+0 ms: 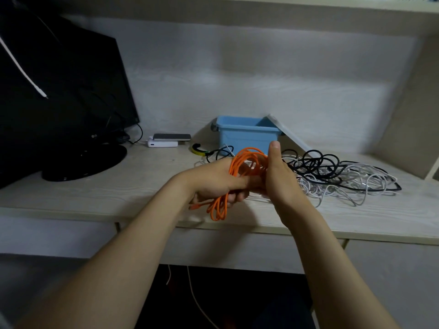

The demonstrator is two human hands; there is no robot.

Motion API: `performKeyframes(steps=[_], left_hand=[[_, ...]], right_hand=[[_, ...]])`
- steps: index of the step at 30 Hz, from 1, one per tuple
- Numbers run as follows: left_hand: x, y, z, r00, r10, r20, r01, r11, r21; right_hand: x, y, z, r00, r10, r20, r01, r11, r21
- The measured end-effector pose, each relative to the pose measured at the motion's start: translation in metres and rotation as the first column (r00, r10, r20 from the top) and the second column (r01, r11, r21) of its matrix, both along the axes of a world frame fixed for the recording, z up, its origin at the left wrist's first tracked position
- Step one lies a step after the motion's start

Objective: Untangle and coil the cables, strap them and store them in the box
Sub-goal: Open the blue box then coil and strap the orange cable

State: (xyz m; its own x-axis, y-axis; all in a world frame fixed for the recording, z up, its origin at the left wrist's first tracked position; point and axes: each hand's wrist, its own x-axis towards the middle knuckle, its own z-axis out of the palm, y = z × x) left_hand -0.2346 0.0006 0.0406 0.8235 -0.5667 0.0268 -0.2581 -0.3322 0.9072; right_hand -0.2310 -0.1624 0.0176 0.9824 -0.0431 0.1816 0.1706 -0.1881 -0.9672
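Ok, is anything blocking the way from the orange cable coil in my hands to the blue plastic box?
Nothing visible does: the blue plastic box stands open behind the orange cable coil, its white lid leaning against its right side.

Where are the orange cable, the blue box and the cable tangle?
orange cable (pixel 217 209), head view, lower loop.
blue box (pixel 244 141), head view, front wall.
cable tangle (pixel 318 161), head view, black loops.

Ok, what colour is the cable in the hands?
The cable is orange, clearest in the head view.

The monitor (pixel 59 91) bezel reads "LG".
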Motion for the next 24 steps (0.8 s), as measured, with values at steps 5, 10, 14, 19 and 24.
performKeyframes(steps=[5,10,14,19,24], left_hand=[[0.001,-0.005,0.004,0.979,0.061,0.193,-0.097,0.979,0.181],[0.005,-0.006,0.006,0.951,0.151,0.269,-0.219,0.945,0.244],[0.006,-0.007,0.004,0.938,0.161,0.307,-0.265,0.904,0.336],[0.009,-0.010,0.003,0.924,0.134,0.358,-0.286,0.865,0.413],[0.026,-0.011,-0.002,0.687,0.169,0.707,-0.607,0.668,0.430]], right_hand=[[-0.007,0.003,0.003,0.993,0.022,0.118,-0.022,1.000,-0.004],[-0.009,0.009,0.004,0.959,0.068,0.276,-0.077,0.997,0.022],[-0.003,0.013,-0.003,0.824,-0.022,0.566,0.073,0.995,-0.067],[0.006,0.021,-0.004,0.732,-0.127,0.670,0.401,0.875,-0.272],[0.030,0.020,-0.006,0.860,-0.142,0.491,0.317,0.901,-0.295]])
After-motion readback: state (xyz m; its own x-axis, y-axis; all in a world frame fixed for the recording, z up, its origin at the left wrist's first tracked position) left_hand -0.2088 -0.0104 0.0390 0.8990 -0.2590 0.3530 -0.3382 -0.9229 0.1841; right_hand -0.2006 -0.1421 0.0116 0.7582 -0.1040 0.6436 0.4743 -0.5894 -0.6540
